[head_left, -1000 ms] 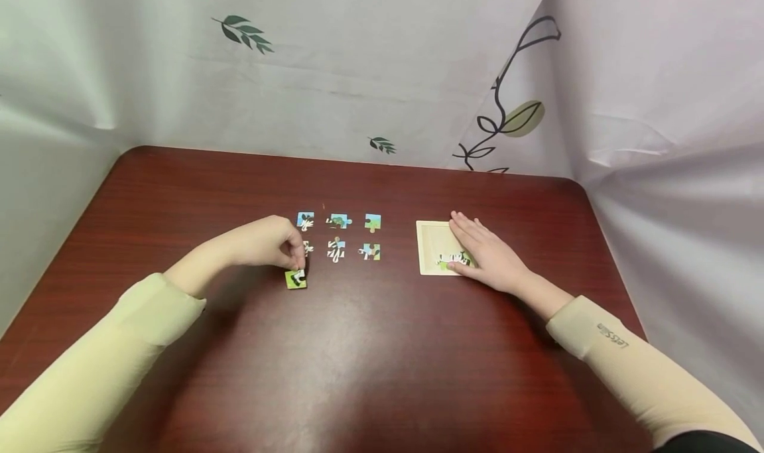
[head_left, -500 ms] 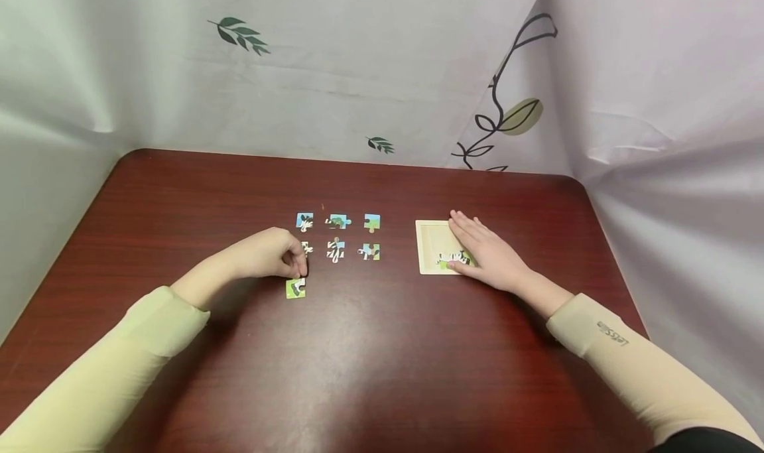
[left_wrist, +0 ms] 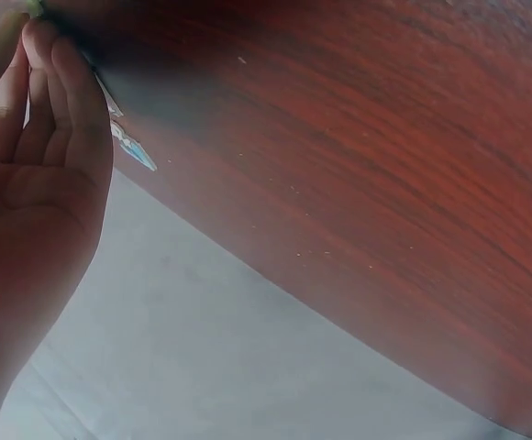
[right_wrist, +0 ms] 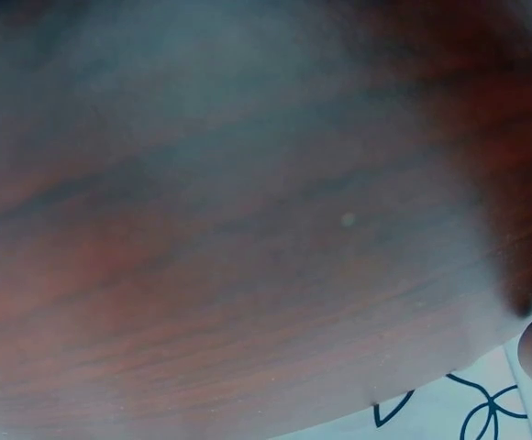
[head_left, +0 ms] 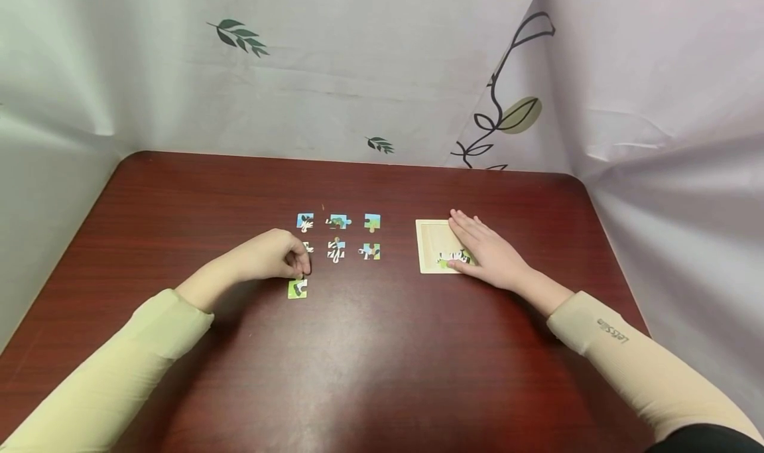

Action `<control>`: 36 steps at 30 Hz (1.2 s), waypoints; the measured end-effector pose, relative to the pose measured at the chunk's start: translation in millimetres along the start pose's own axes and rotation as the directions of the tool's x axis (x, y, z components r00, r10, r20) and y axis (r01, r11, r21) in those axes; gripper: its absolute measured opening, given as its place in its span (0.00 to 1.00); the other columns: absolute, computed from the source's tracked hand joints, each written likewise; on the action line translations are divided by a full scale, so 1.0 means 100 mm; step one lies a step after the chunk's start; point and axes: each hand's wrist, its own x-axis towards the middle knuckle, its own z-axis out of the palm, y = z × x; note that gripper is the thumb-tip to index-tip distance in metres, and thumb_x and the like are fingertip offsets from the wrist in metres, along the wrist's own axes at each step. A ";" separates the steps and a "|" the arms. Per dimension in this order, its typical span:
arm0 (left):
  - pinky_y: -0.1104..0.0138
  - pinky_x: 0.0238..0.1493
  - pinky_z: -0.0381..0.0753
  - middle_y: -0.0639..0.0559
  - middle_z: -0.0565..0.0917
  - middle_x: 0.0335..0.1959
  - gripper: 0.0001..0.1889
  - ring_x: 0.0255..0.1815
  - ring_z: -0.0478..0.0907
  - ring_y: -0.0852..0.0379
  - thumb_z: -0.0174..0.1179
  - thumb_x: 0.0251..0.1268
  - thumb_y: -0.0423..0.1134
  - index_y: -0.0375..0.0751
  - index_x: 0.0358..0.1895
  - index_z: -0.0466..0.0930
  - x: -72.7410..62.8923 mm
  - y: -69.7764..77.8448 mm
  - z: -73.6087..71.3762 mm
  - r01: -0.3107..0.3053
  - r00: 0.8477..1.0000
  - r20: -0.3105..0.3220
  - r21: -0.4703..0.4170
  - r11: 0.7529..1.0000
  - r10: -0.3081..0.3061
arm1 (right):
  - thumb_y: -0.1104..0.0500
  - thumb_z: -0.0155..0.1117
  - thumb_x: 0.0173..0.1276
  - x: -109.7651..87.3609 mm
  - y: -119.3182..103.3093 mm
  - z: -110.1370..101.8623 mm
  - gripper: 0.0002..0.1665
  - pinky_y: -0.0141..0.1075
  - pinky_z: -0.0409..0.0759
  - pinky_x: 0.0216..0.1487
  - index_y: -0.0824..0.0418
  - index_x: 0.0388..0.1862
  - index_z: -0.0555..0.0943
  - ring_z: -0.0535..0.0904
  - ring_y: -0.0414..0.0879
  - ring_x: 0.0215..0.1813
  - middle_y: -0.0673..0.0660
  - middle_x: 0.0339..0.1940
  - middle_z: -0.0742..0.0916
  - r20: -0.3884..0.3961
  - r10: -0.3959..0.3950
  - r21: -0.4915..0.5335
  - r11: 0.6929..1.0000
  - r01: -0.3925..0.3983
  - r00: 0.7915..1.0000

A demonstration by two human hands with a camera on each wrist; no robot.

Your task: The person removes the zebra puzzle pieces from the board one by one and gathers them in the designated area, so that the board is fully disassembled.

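Observation:
My left hand [head_left: 271,254] has thumb and fingertips together at the top edge of a green puzzle piece [head_left: 297,289] with a black-and-white patch. In the left wrist view, a sliver of green shows at the pinched fingertips of the left hand [left_wrist: 46,137]. Partly behind those fingers lies a zebra-striped piece [head_left: 308,247]. My right hand [head_left: 486,254] rests flat with straight fingers over the right side of a pale wooden puzzle tray [head_left: 421,247]. Inside the tray, a zebra-patterned section [head_left: 449,258] lies along the near edge, partly under the thumb.
Several more pieces lie in two rows between the hands, among them a blue-topped piece [head_left: 305,221], a green-and-blue piece [head_left: 373,222], a striped piece [head_left: 336,250] and a green piece [head_left: 370,251]. The dark red table [head_left: 382,360] meets a leaf-printed curtain [head_left: 334,75] behind.
My left hand has come slightly nearer and to the right with the green puzzle piece, which now looks flatter. My right hand stays on the tray.

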 end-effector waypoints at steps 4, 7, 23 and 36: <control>0.70 0.41 0.84 0.56 0.90 0.32 0.09 0.35 0.83 0.63 0.68 0.61 0.24 0.43 0.33 0.90 0.00 0.01 0.00 0.004 1.000 -0.011 -0.002 1.000 -0.004 | 0.42 0.69 0.73 0.00 -0.01 -0.01 0.55 0.56 0.51 0.88 0.69 0.85 0.57 0.53 0.60 0.89 0.65 0.89 0.59 0.004 0.003 0.006 1.000 -0.003 1.000; 0.70 0.41 0.84 0.55 0.91 0.33 0.08 0.35 0.83 0.63 0.68 0.62 0.24 0.43 0.33 0.90 0.01 0.04 -0.01 -0.001 1.000 -0.020 -0.009 1.000 0.001 | 0.43 0.69 0.73 0.00 -0.01 -0.02 0.55 0.56 0.51 0.88 0.69 0.85 0.57 0.52 0.60 0.89 0.65 0.89 0.59 0.002 0.006 0.011 1.000 -0.006 1.000; 0.64 0.46 0.85 0.56 0.90 0.32 0.04 0.35 0.83 0.63 0.68 0.71 0.35 0.44 0.36 0.91 0.64 0.59 -0.10 -0.152 0.988 0.005 0.135 0.979 0.152 | 0.44 0.67 0.76 -0.02 0.00 0.01 0.53 0.55 0.49 0.89 0.68 0.86 0.55 0.50 0.59 0.90 0.64 0.89 0.57 0.008 0.015 0.036 0.999 -0.016 1.000; 0.68 0.51 0.86 0.50 0.92 0.39 0.04 0.41 0.87 0.57 0.67 0.70 0.33 0.41 0.40 0.91 1.38 1.05 0.07 -0.199 0.979 -0.023 0.089 0.976 0.202 | 0.44 0.67 0.76 0.00 0.00 -0.02 0.52 0.56 0.49 0.89 0.68 0.86 0.56 0.51 0.59 0.90 0.64 0.89 0.58 0.016 0.022 0.047 0.999 -0.022 1.000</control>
